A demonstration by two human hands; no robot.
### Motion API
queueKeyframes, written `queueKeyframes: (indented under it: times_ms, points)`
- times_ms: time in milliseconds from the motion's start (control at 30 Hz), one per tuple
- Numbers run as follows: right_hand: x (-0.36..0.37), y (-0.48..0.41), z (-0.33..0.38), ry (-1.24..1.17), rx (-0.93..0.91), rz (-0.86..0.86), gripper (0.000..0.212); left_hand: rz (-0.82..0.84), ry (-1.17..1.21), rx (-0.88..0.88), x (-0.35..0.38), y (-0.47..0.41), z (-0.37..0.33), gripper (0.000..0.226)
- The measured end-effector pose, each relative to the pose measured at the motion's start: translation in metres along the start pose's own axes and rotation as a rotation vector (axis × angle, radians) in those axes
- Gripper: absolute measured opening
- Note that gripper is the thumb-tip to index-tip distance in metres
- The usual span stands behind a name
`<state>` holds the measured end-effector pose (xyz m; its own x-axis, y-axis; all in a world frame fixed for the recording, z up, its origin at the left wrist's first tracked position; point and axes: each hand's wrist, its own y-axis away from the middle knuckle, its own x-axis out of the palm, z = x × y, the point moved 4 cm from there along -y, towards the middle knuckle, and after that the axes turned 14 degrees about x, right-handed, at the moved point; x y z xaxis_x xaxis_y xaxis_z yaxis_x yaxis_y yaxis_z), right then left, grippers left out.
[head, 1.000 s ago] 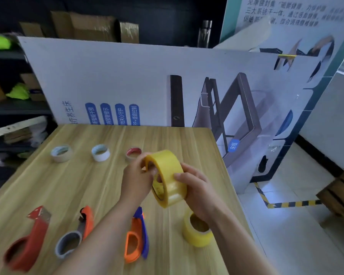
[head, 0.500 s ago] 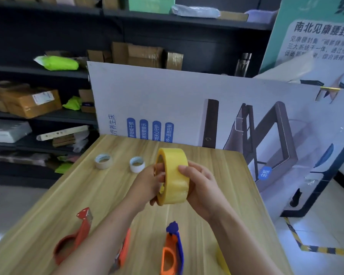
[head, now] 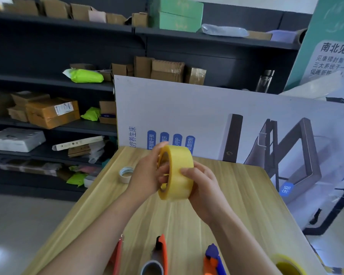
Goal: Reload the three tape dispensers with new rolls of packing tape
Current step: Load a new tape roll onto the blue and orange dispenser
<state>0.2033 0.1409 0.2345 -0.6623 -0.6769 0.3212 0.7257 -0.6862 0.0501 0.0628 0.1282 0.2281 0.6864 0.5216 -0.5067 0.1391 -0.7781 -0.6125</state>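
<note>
Both of my hands hold a full yellow roll of packing tape (head: pixel 178 171) upright above the wooden table (head: pixel 236 195). My left hand (head: pixel 147 175) grips its left face, fingers at the core hole. My right hand (head: pixel 204 187) wraps the right side, thumb on the outer band. Near the lower edge lie three dispensers: a red one (head: pixel 117 255) mostly hidden by my left forearm, an orange one with a grey core (head: pixel 160 255), and an orange-and-blue one (head: pixel 213 260). A second yellow roll (head: pixel 288 264) sits at the lower right.
An empty white tape core (head: pixel 125 174) lies at the table's far left. A large printed board (head: pixel 216 124) leans behind the table. Dark shelves with cardboard boxes (head: pixel 52 112) fill the back wall. The table's right edge drops to a pale tiled floor.
The camera has tilted up, so the dispensers slid toward the lower edge and more shelving shows. The yellow roll stays in both hands, lifted and turned more edge-on.
</note>
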Motion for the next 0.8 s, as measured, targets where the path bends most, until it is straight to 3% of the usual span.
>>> queueKeyframes:
  times_ms: [100,200,300,433,600,800]
  points:
    - [0.004,-0.006,0.001,0.049,-0.037,-0.007,0.044,0.043,0.219,-0.146,0.003,0.002,0.008,0.015]
    - [0.002,-0.008,0.004,0.024,-0.056,-0.025,0.024,0.156,0.262,-0.190,0.006,-0.001,0.007,0.041]
    - [-0.003,-0.010,0.009,-0.022,-0.046,-0.103,0.023,0.120,0.326,-0.177,0.007,-0.009,0.004,0.047]
    - [-0.002,-0.007,0.016,-0.026,-0.029,-0.104,0.034,-0.006,0.246,0.041,-0.004,-0.018,-0.019,0.072]
    - [-0.006,0.005,0.026,-0.028,-0.036,-0.035,0.029,0.022,0.268,0.041,-0.001,-0.024,-0.032,0.065]
    - [-0.010,0.019,0.032,0.053,-0.103,-0.083,0.023,0.019,0.201,-0.045,0.017,-0.018,-0.036,0.045]
